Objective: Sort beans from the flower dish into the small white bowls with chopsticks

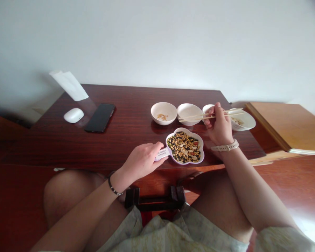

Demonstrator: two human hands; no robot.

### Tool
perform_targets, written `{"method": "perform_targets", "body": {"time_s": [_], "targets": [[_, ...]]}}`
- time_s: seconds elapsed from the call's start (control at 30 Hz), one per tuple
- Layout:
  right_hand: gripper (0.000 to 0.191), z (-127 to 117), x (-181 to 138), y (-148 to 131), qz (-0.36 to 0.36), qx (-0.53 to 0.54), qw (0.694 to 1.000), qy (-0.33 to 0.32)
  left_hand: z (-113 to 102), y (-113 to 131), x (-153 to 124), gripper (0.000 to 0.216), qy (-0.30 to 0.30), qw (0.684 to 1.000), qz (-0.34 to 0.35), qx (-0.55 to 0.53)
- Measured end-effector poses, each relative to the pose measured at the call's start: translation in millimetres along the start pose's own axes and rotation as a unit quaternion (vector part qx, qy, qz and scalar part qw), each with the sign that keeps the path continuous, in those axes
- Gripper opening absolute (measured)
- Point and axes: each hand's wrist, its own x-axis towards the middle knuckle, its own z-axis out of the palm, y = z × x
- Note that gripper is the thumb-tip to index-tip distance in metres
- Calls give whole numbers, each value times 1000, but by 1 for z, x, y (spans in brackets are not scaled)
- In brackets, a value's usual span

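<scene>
- Head view: a dark wooden table (126, 133) stands against a plain white wall; a black phone (100, 117), a white mouse (73, 115) and a folded white paper (69, 84) lie on its far left part.
- The left hand (143, 161) rests at the near edge, fingers curled around the labelled handle of the flower-shaped dish of mixed beans (185, 147).
- The right hand (219, 126), a pale watch at the wrist, pinches a pair of chopsticks (212, 114) — tips over the middle white bowl (189, 113).
- The dish sits between both hands, just before a row of white bowls — the leftmost bowl (163, 112) holds a few pale beans.
</scene>
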Motion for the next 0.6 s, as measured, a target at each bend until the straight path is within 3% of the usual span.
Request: {"method": "perform_targets", "body": {"time_s": [0.43, 0.6], "targets": [[58, -29, -13, -10, 14, -74, 997, -16, 0, 1, 1, 32, 0, 1000, 2, -2], [57, -27, -13, -10, 30, -94, 992, -74, 0, 1, 1, 32, 2, 1000, 1, -3]]}}
